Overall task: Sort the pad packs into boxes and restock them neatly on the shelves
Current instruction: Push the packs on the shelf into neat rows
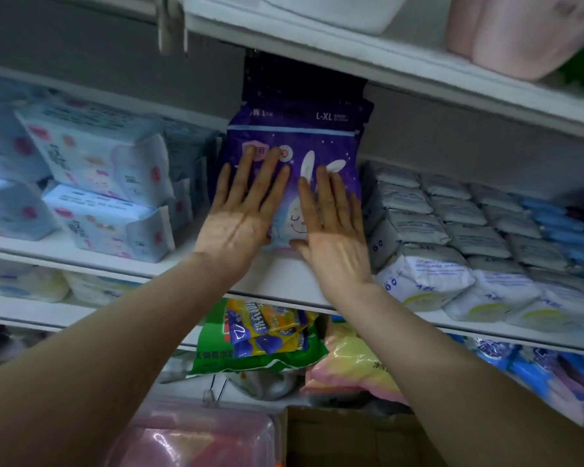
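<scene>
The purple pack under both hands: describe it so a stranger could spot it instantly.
Find the middle shelf. The purple pack stands upright at its centre, between pale blue packs and white packs. It alone is dark purple, marked L-XL, with a sleeping rabbit.

Purple pack [294,153], centre of middle shelf: deep violet with small white stars, a white rabbit with long ears, a darker navy band on top carrying white "L-XL" lettering.
Left stack [95,183]: pale blue packs with pink blotches and pink faces.
Right rows [432,264]: white-grey packs, blue print, yellow-green arcs at near ends; far right ones [560,227] bright blue.
Shelf board [284,284]: white.
Below: green bag [216,352], yellow-and-blue sachets [270,332], pink-and-yellow bag [348,365], brown carton [351,439].
Top right: pale pink bundle [520,32].
</scene>
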{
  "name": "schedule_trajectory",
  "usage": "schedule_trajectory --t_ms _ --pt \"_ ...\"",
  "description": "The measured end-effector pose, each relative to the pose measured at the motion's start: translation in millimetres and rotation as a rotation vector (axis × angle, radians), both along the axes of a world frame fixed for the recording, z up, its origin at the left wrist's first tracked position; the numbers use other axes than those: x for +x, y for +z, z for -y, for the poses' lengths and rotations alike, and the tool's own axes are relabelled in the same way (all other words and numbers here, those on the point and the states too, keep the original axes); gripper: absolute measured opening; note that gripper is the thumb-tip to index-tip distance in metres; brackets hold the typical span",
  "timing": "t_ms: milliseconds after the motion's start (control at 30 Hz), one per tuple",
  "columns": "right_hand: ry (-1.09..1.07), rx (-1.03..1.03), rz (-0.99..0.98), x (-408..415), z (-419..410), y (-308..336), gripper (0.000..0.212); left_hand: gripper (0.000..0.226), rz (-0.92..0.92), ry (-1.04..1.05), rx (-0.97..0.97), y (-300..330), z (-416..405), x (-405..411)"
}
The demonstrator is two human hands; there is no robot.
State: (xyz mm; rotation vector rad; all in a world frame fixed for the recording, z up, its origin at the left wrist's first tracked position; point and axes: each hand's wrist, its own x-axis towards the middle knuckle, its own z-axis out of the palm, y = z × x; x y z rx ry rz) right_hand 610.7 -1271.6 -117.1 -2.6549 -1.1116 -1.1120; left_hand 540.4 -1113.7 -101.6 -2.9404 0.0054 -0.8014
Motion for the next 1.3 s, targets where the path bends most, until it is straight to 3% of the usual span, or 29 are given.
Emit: schedule_trajectory --t_ms 267,367,500,667,900,1300 --pt "-0.137 0.026 -0.141 -65 -4 12 0.089 0.077 0.095 -0.139 0.062 11 -5 -60" --pt "-0.108 0.050 -0.144 -96 -17 12 0.078 0.081 0.104 -0.202 0.015 8 -28 -93" --pt "-0.054 0.014 -0.170 -138 -57 9 0.072 0.061 0.133 -0.252 -0.104 -7 -75 -138" --pt "0.031 0.028 -0.149 -176 -120 3 0.076 0.058 0.171 -0.171 -0.114 -21 -138 -173" --pt "0.095 0.014 -0.080 -191 -177 3 0.059 0.059 0.300 0.012 -0.038 -23 -205 -198" --pt "0.022 -0.013 0.009 -166 -212 -5 0.070 0.071 0.291 0.130 -0.011 -34 -258 -174"
